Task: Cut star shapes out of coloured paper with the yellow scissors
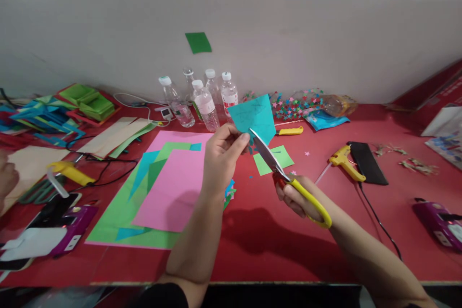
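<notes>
Above the red table, a blue piece of paper (257, 116) with faint dark lines is pinched at its lower left by my left hand (226, 149). My right hand (294, 197) grips yellow-handled scissors (267, 154). Their blades point up and left, with the tip at the paper's lower edge near my left thumb. Below the paper lies a light green square (285, 160) with a small dark mark. Under my left forearm is a stack of coloured sheets, a pink sheet (169, 187) on top. Small paper scraps (229, 192) sit beside my left wrist.
Several plastic bottles (207, 106) stand along the wall. A yellow utility knife (290, 131) lies behind the paper. To the right are a glue gun (344, 161), a black phone (368, 162) and a purple power strip (436, 221). Another person's hand (7, 175) is at far left.
</notes>
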The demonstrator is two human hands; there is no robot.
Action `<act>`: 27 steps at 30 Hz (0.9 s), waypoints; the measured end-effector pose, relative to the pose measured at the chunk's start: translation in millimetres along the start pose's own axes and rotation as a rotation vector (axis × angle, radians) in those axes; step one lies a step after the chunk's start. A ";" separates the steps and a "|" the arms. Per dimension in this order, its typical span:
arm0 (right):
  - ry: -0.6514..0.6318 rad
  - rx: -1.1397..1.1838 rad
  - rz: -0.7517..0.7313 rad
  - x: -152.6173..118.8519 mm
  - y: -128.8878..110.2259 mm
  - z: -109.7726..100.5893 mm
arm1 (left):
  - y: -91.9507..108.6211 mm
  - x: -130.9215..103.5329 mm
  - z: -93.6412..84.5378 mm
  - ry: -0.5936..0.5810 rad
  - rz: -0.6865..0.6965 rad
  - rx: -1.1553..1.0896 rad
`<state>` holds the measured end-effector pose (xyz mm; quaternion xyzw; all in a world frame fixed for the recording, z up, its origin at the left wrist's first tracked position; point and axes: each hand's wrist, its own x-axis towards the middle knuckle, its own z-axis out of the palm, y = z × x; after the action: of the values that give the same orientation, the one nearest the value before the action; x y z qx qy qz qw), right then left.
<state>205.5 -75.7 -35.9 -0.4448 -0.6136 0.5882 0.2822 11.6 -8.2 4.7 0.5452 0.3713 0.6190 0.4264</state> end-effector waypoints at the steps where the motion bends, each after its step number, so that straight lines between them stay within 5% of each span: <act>1: 0.001 0.010 0.004 0.3 0.5 0.8 | -0.5 -0.2 0.2 0.003 -0.004 0.001; 27: 0.094 0.014 0.098 2.4 -6.3 15.2 | -5.9 -1.5 6.6 -0.038 -0.003 -0.052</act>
<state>189.8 -80.2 -32.4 -0.4994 -0.5732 0.5839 0.2848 19.0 -7.5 -0.4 0.5449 0.3479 0.6174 0.4482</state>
